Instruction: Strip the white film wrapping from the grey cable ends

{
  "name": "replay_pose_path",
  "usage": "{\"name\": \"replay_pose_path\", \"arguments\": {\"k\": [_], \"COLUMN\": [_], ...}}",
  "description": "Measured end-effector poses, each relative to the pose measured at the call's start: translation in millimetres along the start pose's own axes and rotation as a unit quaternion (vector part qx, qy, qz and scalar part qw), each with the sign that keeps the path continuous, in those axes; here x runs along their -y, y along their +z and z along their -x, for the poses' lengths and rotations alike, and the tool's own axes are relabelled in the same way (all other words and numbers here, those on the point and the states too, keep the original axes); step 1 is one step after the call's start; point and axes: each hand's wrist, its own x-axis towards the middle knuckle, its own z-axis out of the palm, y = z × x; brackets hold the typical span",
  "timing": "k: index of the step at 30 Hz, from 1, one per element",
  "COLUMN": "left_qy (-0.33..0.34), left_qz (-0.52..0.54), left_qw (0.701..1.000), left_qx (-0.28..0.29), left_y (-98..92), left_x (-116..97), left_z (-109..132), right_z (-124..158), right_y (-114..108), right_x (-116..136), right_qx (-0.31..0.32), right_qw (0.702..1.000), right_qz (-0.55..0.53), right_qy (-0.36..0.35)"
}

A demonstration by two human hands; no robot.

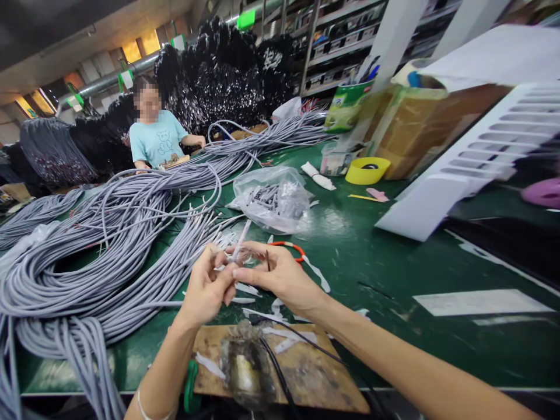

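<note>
My left hand [207, 289] and my right hand [273, 271] meet above the green table [394, 262], fingers pinched together. Between them they hold the end of a thin grey cable [240, 239] with a pale sleeve that sticks up and away from me. The cable runs off to the left into a large pile of grey cables [109, 233]. Below my hands lies a scorched wooden board [306, 367] with a black cord across it.
A clear plastic bag of small grey parts [273, 201] lies beyond my hands. Red-handled scissors [291, 248] sit by my right hand. A yellow bowl [366, 170], cardboard boxes [415, 125] and a white slatted panel [472, 157] stand at the right. A person in a light blue shirt [157, 140] sits across the table.
</note>
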Motion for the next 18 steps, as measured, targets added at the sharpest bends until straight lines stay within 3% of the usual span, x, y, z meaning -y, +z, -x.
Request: {"name": "replay_pose_path", "arguments": {"k": [3, 6, 10, 14, 18], "left_qy": [-0.03, -0.041, 0.003, 0.074, 0.118], "left_qz": [-0.021, -0.039, -0.032, 0.002, 0.066], "left_qw": [0.999, 0.997, 0.988, 0.971, 0.952], "left_qx": [-0.01, -0.048, -0.149, -0.229, -0.275], "left_y": [3.5, 6.0, 5.0, 1.2, -2.2], "left_x": [-1.8, 1.0, 6.7, 6.4, 0.9], "left_z": [-0.1, -0.8, -2.4, -3.7, -4.4], "right_z": [-0.8, -3.3, -8.3, -12.6, -23.1], "right_y": [-3.2, -6.2, -4.0, 4.3, 3.0], "right_x": [-1.7, -4.4, -8.9, -13.4, -21.4], "right_qx": [0.012, -0.03, -0.103, -0.116, -0.142], "right_qw": [1.0, 0.999, 0.995, 0.993, 0.986], "right_qz": [-0.017, -0.018, -0.006, -0.004, 0.08], "right_qy": [-0.009, -0.005, 0.011, 0.008, -0.035]}}
